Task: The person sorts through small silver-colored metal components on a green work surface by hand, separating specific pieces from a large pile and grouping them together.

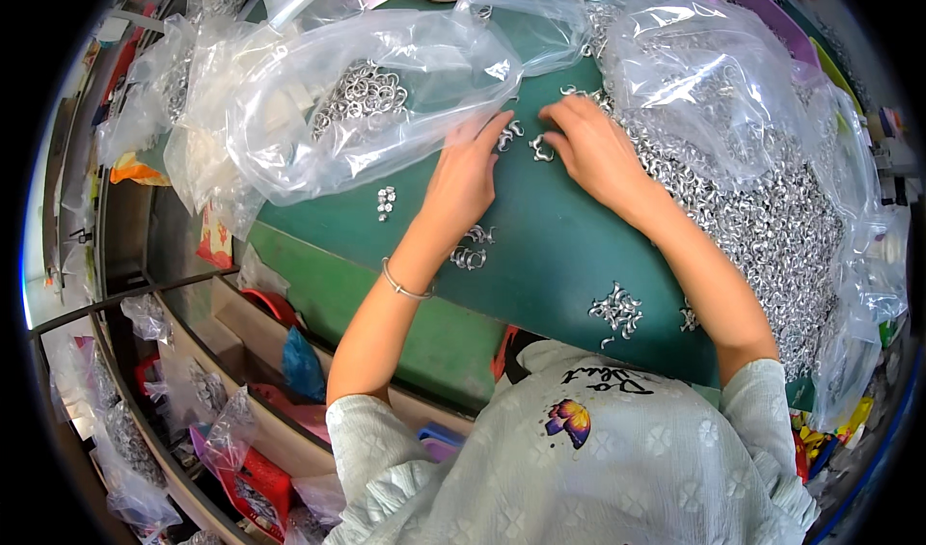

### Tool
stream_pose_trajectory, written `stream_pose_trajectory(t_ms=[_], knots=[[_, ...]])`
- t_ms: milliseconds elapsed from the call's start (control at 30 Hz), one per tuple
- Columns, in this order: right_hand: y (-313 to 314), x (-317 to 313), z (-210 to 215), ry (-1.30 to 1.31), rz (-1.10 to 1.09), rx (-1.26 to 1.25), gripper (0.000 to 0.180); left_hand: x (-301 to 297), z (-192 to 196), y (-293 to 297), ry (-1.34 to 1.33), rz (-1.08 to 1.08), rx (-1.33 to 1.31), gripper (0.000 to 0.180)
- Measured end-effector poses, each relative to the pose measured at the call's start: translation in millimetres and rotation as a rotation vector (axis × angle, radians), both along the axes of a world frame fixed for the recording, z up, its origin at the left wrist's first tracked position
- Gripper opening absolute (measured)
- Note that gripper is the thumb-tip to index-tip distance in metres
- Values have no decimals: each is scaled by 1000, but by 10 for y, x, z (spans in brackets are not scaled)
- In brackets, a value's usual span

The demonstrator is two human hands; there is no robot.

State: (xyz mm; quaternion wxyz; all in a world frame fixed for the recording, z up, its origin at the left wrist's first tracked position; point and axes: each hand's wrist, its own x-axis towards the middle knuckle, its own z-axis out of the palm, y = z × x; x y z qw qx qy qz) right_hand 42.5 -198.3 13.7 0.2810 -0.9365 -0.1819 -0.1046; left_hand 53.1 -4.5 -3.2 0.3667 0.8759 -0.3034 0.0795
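My left hand [466, 167] reaches over the green table top, its thumb apart from its stretched fingers. Small curved silver metal pieces [510, 136] lie right beside its fingertips. Facing it, my right hand [596, 149] has thumb and fingers apart, with a few more curved pieces [541, 149] next to the thumb. I see nothing held in either hand, though the undersides of the fingers are hidden. To the right spreads a large heap of the same silver pieces [762, 227], partly under a clear plastic bag [709, 58].
On the left, a clear bag [289, 149] holds silver rings [362, 96]. Small groups of pieces lie near the table's front edge [617, 311], by my left wrist [471, 248] and farther left [386, 203]. A purple bin [772, 10] stands far right; drawers with bagged parts [260, 352] are lower left.
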Motion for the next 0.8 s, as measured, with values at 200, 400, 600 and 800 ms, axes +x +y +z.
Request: stream_pose_trajectory(t_ms=[200, 400, 600, 800], knots=[[123, -33, -110, 222, 45, -45, 33, -26, -63, -115, 60, -92, 41, 44], [355, -48, -166, 206, 179, 160, 28, -129, -51, 143, 75, -47, -94, 36], [312, -53, -97, 330, 403, 155, 33, -312, 177, 358, 385, -33, -139, 30], [280, -170, -58, 356, 435, 161, 34, -511, 157, 433, 368, 102, -209, 33]])
